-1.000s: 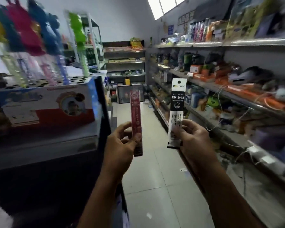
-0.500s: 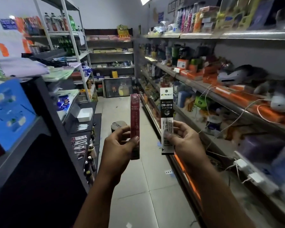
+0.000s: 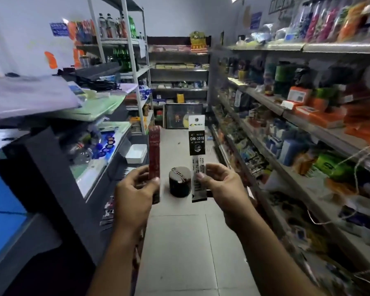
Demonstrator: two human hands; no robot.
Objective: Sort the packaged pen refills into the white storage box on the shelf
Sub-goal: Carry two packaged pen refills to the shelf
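Grey metal shelves (image 3: 320,133) crammed with stationery ran down the right side of the aisle. A dark shelf unit (image 3: 58,167) stood on the left, with pale floor tiles (image 3: 179,253) in between. Both hands were up in front of the camera. The left hand (image 3: 132,201) gripped a red refill pack (image 3: 154,146) by its lower end, thumb across the front, pack upright. The right hand (image 3: 224,193) pinched a black-and-white refill pack (image 3: 197,144) near the bottom, also upright, printed DM-2018. The packs were side by side, not touching. The white box (image 3: 136,153) sat on a ledge of the left shelf unit further down the aisle, just left of the red pack. A dark round can-like thing (image 3: 179,182) stood on the floor, showing between the two packs.
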